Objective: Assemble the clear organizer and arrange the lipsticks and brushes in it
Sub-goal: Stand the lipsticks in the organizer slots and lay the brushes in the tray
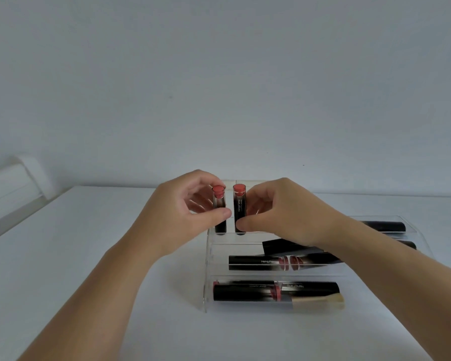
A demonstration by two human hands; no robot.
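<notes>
- Left hand (185, 212) pinches an upright black lipstick tube with a coral-red cap (219, 211), thumb in front, fingers curled behind.
- Right hand (279, 214) pinches a 2nd upright black lipstick tube with a coral top (239, 207) just beside it.
- Both tubes stand at the back left of the clear acrylic tiered organizer (208, 269) on the white table (89, 256).
- The right forearm hides part of the black tubes lying in the lower tiers (253, 263); reflections blur their count.

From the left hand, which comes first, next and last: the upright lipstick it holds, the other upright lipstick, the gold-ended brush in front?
1. Upright lipstick, held in the left hand.
2. Other upright lipstick, just right of it.
3. Gold-ended brush, front row, farthest.
</notes>
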